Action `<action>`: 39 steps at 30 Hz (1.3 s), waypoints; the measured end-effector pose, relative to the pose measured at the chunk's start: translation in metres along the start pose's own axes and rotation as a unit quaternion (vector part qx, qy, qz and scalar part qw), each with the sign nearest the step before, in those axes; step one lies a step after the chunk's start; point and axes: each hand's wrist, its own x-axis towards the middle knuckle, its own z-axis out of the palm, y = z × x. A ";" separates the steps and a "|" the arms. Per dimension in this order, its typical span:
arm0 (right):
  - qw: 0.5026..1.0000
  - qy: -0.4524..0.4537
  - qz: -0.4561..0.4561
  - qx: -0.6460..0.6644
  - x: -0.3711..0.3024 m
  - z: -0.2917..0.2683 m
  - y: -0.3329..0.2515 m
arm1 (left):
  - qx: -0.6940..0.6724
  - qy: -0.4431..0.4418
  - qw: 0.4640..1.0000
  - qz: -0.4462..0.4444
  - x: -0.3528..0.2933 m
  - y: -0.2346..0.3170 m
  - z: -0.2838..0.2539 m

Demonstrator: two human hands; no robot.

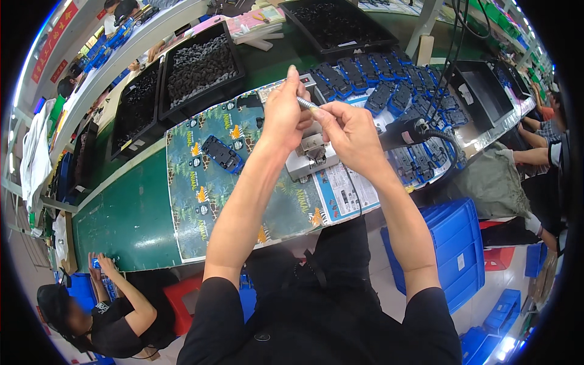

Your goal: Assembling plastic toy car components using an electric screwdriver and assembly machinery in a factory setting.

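Note:
My left hand is closed, its thumb pointing away from me. Between it and my right hand runs a short silvery ribbed metal rod, gripped at its near end by the right thumb and fingers. Both hands are raised over a grey metal fixture on the bench. Left of the fixture, a single black-and-blue toy-car chassis lies on a sheet printed with animals. Beside my right wrist is a black cylindrical tool with a cable.
Many similar chassis crowd the bench's right side. Black bins of small dark parts stand at the back left, another bin at the back. A blue crate is below right. Co-workers sit at left and right.

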 end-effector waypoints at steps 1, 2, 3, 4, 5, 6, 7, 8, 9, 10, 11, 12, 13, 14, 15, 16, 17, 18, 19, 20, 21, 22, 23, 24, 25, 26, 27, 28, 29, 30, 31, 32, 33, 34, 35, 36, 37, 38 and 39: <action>1.000 0.000 0.002 0.001 0.000 0.001 0.000 | -0.019 -0.004 1.000 -0.015 0.002 0.001 -0.002; 1.000 0.002 0.005 -0.002 0.000 0.001 -0.001 | -0.038 -0.008 0.999 -0.029 0.003 0.002 -0.003; 1.000 0.004 0.007 -0.006 0.001 0.002 -0.001 | -0.038 -0.007 0.999 -0.030 0.004 0.003 -0.002; 1.000 0.004 0.008 -0.005 0.001 0.003 0.000 | -0.044 -0.016 0.998 -0.040 0.005 0.003 -0.002; 1.000 0.010 -0.007 0.002 0.002 0.005 0.003 | -0.051 -0.024 0.997 -0.050 0.006 0.004 -0.002; 1.000 0.019 -0.022 0.006 0.003 0.004 0.005 | -0.052 -0.026 0.997 -0.052 0.008 0.004 -0.002; 1.000 0.020 -0.020 0.005 0.002 0.002 0.005 | -0.069 -0.030 0.995 -0.068 0.011 0.005 -0.002; 0.999 0.014 0.005 0.047 0.001 0.000 0.004 | -0.086 -0.034 0.992 -0.084 0.014 0.007 -0.004; 0.995 0.006 0.029 0.092 0.001 -0.002 0.004 | -0.085 -0.034 0.992 -0.084 0.018 0.010 -0.009; 0.995 0.006 0.029 0.092 0.000 -0.005 0.005 | -0.113 -0.048 0.990 -0.073 0.023 0.014 -0.016; 0.989 0.008 0.046 0.137 -0.002 -0.011 0.007 | -0.140 -0.062 0.986 -0.063 0.028 0.016 -0.022; 0.981 0.010 0.063 0.182 -0.003 -0.016 0.008 | -0.124 -0.061 0.989 -0.049 0.031 0.018 -0.026; 0.981 0.010 0.063 0.183 -0.004 -0.021 0.008 | -0.124 -0.061 0.989 -0.049 0.034 0.019 -0.029; 0.977 0.010 0.072 0.199 -0.004 -0.025 0.006 | 0.021 -0.055 0.998 0.009 0.037 0.020 -0.033; 0.973 0.010 0.082 0.214 -0.006 -0.029 0.004 | 0.164 -0.049 0.983 0.066 0.043 0.019 -0.038; 0.971 0.009 0.089 0.220 -0.006 -0.031 0.003 | 0.435 0.002 0.855 0.281 0.053 0.016 -0.042; 0.971 0.008 0.088 0.221 -0.008 -0.032 0.002 | 0.436 0.004 0.855 0.282 0.057 0.010 -0.050; 0.969 0.015 0.097 0.228 -0.010 -0.037 0.005 | 0.588 0.001 0.736 0.335 0.053 0.005 -0.042; 0.966 0.020 0.103 0.238 -0.011 -0.040 0.006 | 0.717 0.000 0.586 0.377 0.046 0.005 -0.032; 0.966 0.022 0.103 0.237 -0.011 -0.042 0.007 | 0.767 -0.034 0.553 0.324 0.040 0.005 -0.023; 0.966 0.020 0.105 0.235 -0.012 -0.042 0.007 | 0.767 -0.034 0.552 0.324 0.039 0.006 -0.023; 0.967 0.019 0.107 0.232 -0.013 -0.042 0.006 | 0.765 -0.053 0.542 0.344 0.039 0.008 -0.025; 0.966 0.019 0.106 0.233 -0.013 -0.042 0.005 | 0.762 -0.072 0.531 0.363 0.038 0.010 -0.026; 0.967 0.016 0.109 0.231 -0.013 -0.041 0.004 | 0.768 -0.071 0.538 0.341 0.039 0.012 -0.028; 0.967 0.012 0.112 0.228 -0.013 -0.041 0.003 | 0.768 -0.072 0.538 0.341 0.039 0.013 -0.030; 0.967 0.012 0.112 0.228 -0.014 -0.041 0.004 | 0.749 -0.077 0.553 0.356 0.039 0.012 -0.032; 0.967 0.011 0.107 0.230 -0.013 -0.041 0.005 | 0.730 -0.083 0.568 0.371 0.039 0.012 -0.033; 0.968 0.009 0.101 0.232 -0.013 -0.041 0.006 | 0.730 -0.083 0.568 0.372 0.038 0.011 -0.034; 0.968 0.009 0.100 0.232 -0.013 -0.041 0.007 | 0.701 -0.082 0.585 0.399 0.037 0.010 -0.036; 0.963 0.008 0.110 0.247 -0.012 -0.040 0.007 | 0.672 -0.080 0.600 0.426 0.036 0.010 -0.038; 0.958 0.007 0.120 0.262 -0.011 -0.038 0.007 | 0.673 -0.078 0.599 0.427 0.037 0.010 -0.039; 0.958 0.005 0.118 0.262 -0.010 -0.037 0.008 | 0.611 -0.042 0.631 0.477 0.038 0.011 -0.040; 0.956 0.001 0.120 0.269 -0.010 -0.035 0.010 | 0.542 -0.007 0.659 0.522 0.037 0.011 -0.036; 0.954 -0.004 0.122 0.275 -0.009 -0.034 0.012 | 0.466 -0.019 0.781 0.416 0.033 0.009 -0.032; 0.954 -0.004 0.121 0.273 -0.008 -0.033 0.012 | 0.464 -0.019 0.781 0.417 0.029 0.009 -0.029; 0.951 -0.004 0.127 0.283 -0.008 -0.033 0.013 | 0.361 -0.093 0.886 0.276 0.019 0.015 -0.020; 0.947 -0.004 0.133 0.294 -0.008 -0.032 0.013 | 0.242 -0.163 0.949 0.123 0.008 0.020 -0.011; 0.947 -0.005 0.132 0.292 -0.009 -0.032 0.014 | 0.232 -0.160 0.954 0.099 -0.001 0.020 -0.001; 0.942 -0.011 0.133 0.306 -0.007 -0.030 0.015 | 0.232 -0.157 0.955 0.099 0.003 0.018 -0.006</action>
